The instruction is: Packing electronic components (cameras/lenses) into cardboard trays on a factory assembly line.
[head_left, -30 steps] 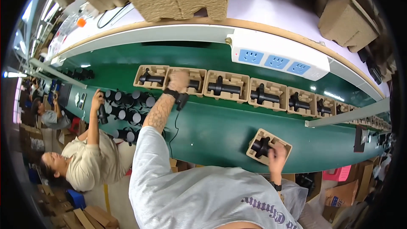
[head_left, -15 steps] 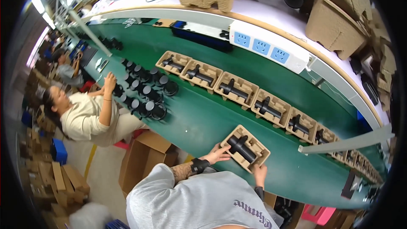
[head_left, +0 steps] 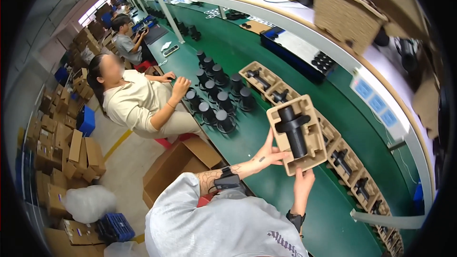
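Note:
A moulded brown pulp tray (head_left: 314, 148) is held up above the green bench, tilted toward me. In it lies a black device with a ribbed cylindrical body and a wider collar (head_left: 296, 135). My left hand (head_left: 272, 155) grips the tray's left lower side, its fingers partly behind it. At the near end, my right hand (head_left: 303, 183) holds the bottom edge, with some fingers hidden underneath. Behind the held tray runs a row of similar pulp trays, each visible one with a black device (head_left: 340, 160) inside.
Several black cylindrical units (head_left: 223, 100) stand on the green bench (head_left: 252, 145) to the left. A co-worker (head_left: 138, 97) sits beyond them. A power strip (head_left: 379, 104) hangs under the shelf at right. A large open carton (head_left: 173, 169) stands on the floor beside me.
Both hands have raised the tray off the bench and turned it, bringing it closer to the row of trays. My view has swung to the left.

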